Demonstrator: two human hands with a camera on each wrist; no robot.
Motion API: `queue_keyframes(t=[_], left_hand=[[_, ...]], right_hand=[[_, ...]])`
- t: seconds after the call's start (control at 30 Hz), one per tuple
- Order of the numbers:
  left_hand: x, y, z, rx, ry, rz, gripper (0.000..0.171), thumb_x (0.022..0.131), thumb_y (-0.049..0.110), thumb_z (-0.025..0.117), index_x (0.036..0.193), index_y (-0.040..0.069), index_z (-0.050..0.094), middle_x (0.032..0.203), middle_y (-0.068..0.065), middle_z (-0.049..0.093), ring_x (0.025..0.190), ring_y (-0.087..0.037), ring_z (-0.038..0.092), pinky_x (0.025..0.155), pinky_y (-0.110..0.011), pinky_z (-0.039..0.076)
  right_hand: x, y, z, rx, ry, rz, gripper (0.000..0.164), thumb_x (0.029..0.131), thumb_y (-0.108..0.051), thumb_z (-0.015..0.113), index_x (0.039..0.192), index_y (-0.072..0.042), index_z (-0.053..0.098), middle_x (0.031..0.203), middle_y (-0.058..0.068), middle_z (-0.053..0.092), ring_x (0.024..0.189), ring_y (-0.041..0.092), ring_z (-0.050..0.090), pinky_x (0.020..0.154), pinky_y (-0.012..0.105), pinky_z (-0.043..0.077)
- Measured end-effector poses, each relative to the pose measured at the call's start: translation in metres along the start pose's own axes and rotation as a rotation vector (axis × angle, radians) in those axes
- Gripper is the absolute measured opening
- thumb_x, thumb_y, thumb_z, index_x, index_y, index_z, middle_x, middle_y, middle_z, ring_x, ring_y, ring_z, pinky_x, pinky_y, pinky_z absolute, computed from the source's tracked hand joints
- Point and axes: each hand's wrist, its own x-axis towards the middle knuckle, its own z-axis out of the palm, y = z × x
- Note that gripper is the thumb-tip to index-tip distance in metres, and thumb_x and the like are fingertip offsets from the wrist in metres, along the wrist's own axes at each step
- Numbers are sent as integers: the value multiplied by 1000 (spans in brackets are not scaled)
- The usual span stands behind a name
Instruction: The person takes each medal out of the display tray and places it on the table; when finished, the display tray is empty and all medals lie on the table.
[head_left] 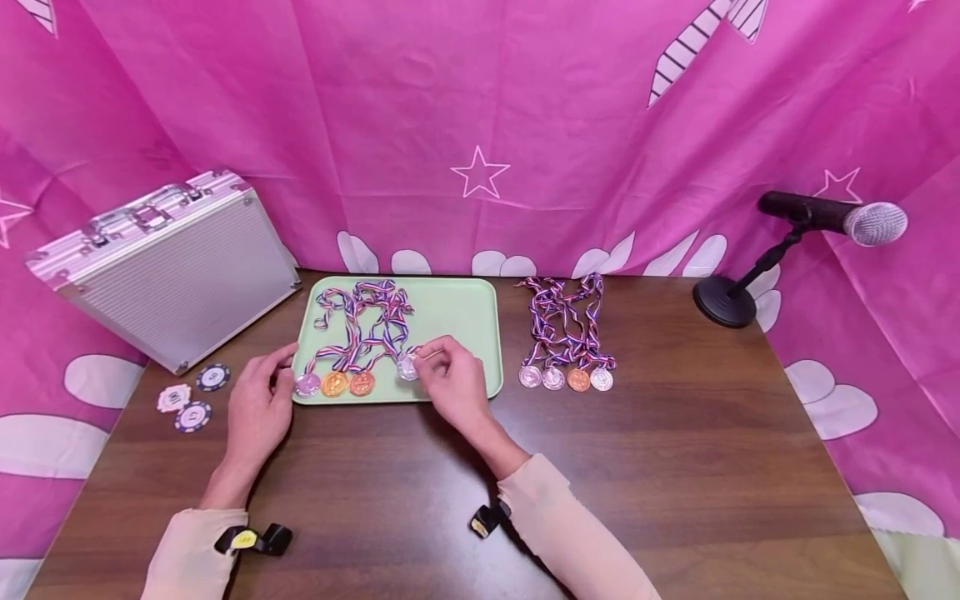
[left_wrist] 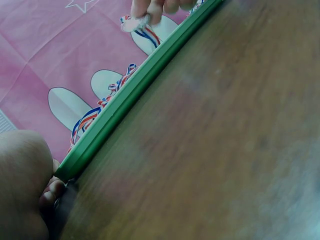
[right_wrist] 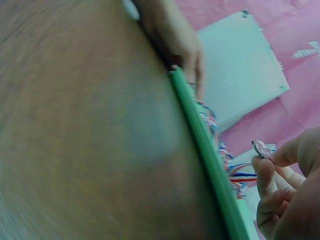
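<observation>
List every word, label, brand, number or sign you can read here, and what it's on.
I can read none with certainty.
White chip: central mark, too small to read.
Upper dark-edged chip: central mark, too small.
Lower dark-edged chip: central mark, too small.
Yellow label at the left wrist: dark marks, too blurred.
Medals on the green tray: any lettering too small.

Pink star-print cloth [head_left: 390, 167] draped round a wooden table [head_left: 645, 467] suggests a staged set.
</observation>
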Motion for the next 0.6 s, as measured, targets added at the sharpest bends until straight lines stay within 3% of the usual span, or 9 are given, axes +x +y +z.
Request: queue_keyframes(t=[0.17,0.33,0.5,0.6], left_hand=[[0,-1,1,-4,2,6,41,109,0,54,147,-1,68,124,-26,67,105,-34,58,87,-49,38],[1,-3,1,-4,9,20,41,108,0,55,147,-1,69,124,-27,67,105,-35,58,87,-50,38],[0,-1,0,-10,16,27,41,108,0,55,146,-1,69,124,-27,67,105,-36,59,87,-51,39],[-1,0,0,-12,16,27,40,108,0,55,146,-1,69,124,-27,67,105,-36,59,88,-50,39]], right_hand=[[3,-13,-26,244,-21,147,11,96,2,78,107,6,79,79,9,77,56,9,62,52,20,47],[4,-18,-52,347,-80,266,18,97,2,78,114,8,80,82,5,80,58,10,68,51,20,47],[3,-34,-72,397,-113,229,22,98,5,75,119,11,78,94,21,81,63,11,71,55,22,51],[3,-48,-82,437,-103,170,22,98,5,74,119,11,78,94,21,80,64,12,72,56,24,52]])
